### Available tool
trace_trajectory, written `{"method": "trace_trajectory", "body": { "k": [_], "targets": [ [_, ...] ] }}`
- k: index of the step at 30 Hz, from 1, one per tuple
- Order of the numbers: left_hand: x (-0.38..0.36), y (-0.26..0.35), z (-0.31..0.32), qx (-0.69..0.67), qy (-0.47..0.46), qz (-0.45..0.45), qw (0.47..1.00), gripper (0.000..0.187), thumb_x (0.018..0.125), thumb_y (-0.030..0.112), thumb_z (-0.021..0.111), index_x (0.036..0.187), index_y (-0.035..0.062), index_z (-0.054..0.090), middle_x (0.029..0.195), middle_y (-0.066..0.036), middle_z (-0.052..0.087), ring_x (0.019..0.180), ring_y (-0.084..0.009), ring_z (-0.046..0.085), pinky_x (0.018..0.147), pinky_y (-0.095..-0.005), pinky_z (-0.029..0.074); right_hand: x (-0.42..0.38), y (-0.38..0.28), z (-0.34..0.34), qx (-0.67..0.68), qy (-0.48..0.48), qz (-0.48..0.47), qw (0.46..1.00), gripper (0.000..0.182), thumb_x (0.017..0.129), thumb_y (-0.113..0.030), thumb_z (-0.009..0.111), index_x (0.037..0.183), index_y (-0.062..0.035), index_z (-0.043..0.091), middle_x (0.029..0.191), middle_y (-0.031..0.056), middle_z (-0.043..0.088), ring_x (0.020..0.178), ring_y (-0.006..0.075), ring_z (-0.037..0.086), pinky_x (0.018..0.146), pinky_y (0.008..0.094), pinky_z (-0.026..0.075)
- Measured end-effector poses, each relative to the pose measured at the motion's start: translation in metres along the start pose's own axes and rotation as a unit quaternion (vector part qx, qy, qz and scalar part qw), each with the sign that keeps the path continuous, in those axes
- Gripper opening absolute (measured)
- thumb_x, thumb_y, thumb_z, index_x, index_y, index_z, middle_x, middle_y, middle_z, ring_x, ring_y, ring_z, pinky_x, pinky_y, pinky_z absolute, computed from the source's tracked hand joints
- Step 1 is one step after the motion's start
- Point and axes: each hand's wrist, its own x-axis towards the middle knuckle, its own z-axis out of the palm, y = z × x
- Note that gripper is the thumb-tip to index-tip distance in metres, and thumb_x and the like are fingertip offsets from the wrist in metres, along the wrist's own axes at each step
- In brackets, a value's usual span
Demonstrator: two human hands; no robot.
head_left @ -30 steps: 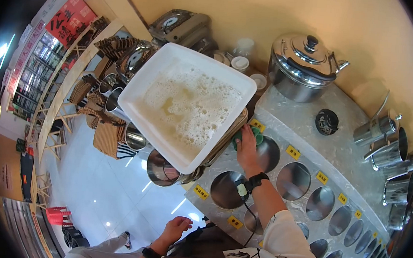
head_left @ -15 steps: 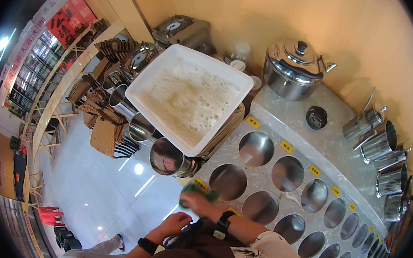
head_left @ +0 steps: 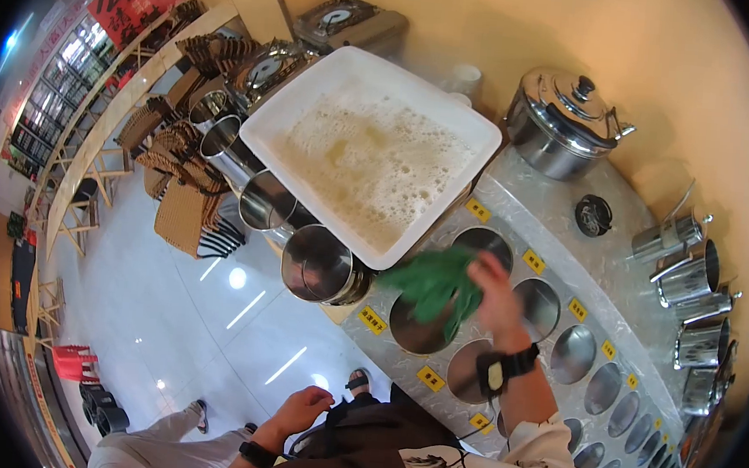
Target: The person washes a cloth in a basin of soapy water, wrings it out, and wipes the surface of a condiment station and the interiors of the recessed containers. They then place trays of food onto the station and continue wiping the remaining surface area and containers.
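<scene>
My right hand (head_left: 499,300) is raised over the steel counter (head_left: 541,214) and grips a green cloth (head_left: 435,285) that hangs blurred above one of the round wells (head_left: 418,327). The cloth is just below the near edge of a white tub (head_left: 280,112) full of foamy water. My left hand (head_left: 302,408) hangs low by my waist, away from the counter, fingers loosely curled and holding nothing. Both wrists wear dark bands.
Yellow labels mark the rows of round wells. A lidded steel pot (head_left: 565,120) stands at the back, steel pitchers (head_left: 688,278) at the right, and open steel canisters (head_left: 317,266) left of the tub. A black round object (head_left: 593,215) lies on the counter. Glossy floor lies below left.
My right hand has lifted from the counter's near edge up and to the right, and the green cloth now hangs loose under it. The view has shifted slightly.
</scene>
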Motion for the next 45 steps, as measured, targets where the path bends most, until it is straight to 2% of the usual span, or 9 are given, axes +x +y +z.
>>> {"method": "trace_trajectory", "body": {
  "k": [5,7,16,23,27,30,38,43,45],
  "targets": [
    [-0.005,-0.001,0.002,0.051,0.025,0.004,0.998,0.027,0.094,0.018,0.059,0.110,-0.0045,0.057,0.102,-0.012,0.068,0.095,-0.0179,0.065,0.084,-0.0291,0.051,0.084,0.030,-0.009,-0.274,0.057,-0.176,0.944,0.027,0.085,-0.014,0.067,0.109,-0.0037,0.063,0.115,0.0123,0.058,0.107,0.0237,0.056,0.094,0.0364,0.045],
    [-0.005,0.000,0.001,0.041,0.028,-0.009,0.999,0.027,0.094,0.017,0.059,0.110,-0.0050,0.057,0.102,-0.013,0.068,0.096,-0.0182,0.065,0.084,-0.0291,0.052,0.087,0.057,0.000,-0.609,0.100,-0.234,0.751,0.026,0.079,-0.013,0.069,0.105,-0.0087,0.067,0.121,0.0153,0.053,0.113,0.0323,0.052,0.096,0.0400,0.044],
    [0.011,0.020,0.002,0.073,0.040,0.035,0.996,0.027,0.093,0.019,0.060,0.108,-0.0033,0.058,0.100,-0.011,0.068,0.092,-0.0174,0.065,0.083,-0.0292,0.051,-0.005,0.042,-0.030,-0.715,-0.021,-0.178,0.675,0.025,0.072,-0.009,0.071,0.095,-0.0124,0.062,0.101,0.0118,0.052,0.098,0.0363,0.055,0.079,0.0448,0.050],
    [-0.001,0.037,-0.021,0.074,0.060,0.067,0.993,0.034,0.091,0.029,0.061,0.109,-0.0001,0.061,0.099,-0.017,0.068,0.093,-0.0274,0.066,0.082,-0.0357,0.051,-0.128,-0.002,-0.156,-0.834,0.098,0.089,0.536,0.025,0.077,-0.017,0.064,0.101,-0.0107,0.064,0.106,0.0164,0.058,0.098,0.0379,0.060,0.080,0.0474,0.050],
    [-0.003,0.019,-0.033,0.068,0.079,0.052,0.993,0.034,0.090,0.028,0.060,0.109,-0.0003,0.061,0.100,-0.018,0.068,0.096,-0.0286,0.066,0.083,-0.0360,0.051,-0.198,-0.025,-0.176,-0.837,-0.104,0.349,0.408,0.033,0.072,-0.027,0.070,0.101,-0.0107,0.069,0.100,0.0184,0.067,0.098,0.0346,0.064,0.083,0.0418,0.051],
    [0.008,-0.007,-0.036,0.053,0.070,0.059,0.994,0.033,0.090,0.027,0.060,0.109,-0.0002,0.061,0.100,-0.018,0.068,0.095,-0.0286,0.066,0.083,-0.0359,0.051,-0.214,-0.039,-0.179,-0.786,0.013,0.352,0.509,0.037,0.068,-0.028,0.074,0.100,-0.0095,0.070,0.092,0.0180,0.069,0.089,0.0344,0.066,0.078,0.0401,0.053],
    [0.007,0.017,-0.033,0.115,0.085,0.092,0.985,0.030,0.090,0.026,0.061,0.106,0.0007,0.062,0.099,-0.017,0.069,0.096,-0.0296,0.066,0.083,-0.0366,0.051,-0.067,-0.025,-0.069,-0.472,0.329,-0.206,0.792,0.027,0.081,-0.018,0.070,0.102,-0.0025,0.059,0.090,0.0112,0.063,0.086,0.0207,0.061,0.079,0.0330,0.048],
    [0.005,0.008,-0.025,0.203,0.096,0.071,0.972,0.028,0.090,0.026,0.061,0.104,0.0015,0.063,0.094,-0.016,0.069,0.091,-0.0281,0.067,0.081,-0.0364,0.052,0.068,0.007,-0.013,-0.687,0.130,-0.422,0.577,0.032,0.079,-0.009,0.058,0.111,-0.0061,0.060,0.120,0.0141,0.055,0.111,0.0324,0.051,0.095,0.0400,0.043],
    [0.002,0.004,-0.023,0.230,0.084,0.108,0.963,0.022,0.090,0.023,0.058,0.098,0.0025,0.062,0.092,-0.014,0.066,0.088,-0.0269,0.064,0.079,-0.0365,0.050,0.087,0.011,-0.011,-0.828,0.012,-0.281,0.485,0.033,0.080,-0.010,0.055,0.112,-0.0085,0.062,0.124,0.0104,0.054,0.108,0.0275,0.051,0.086,0.0395,0.047]
  ]
}}
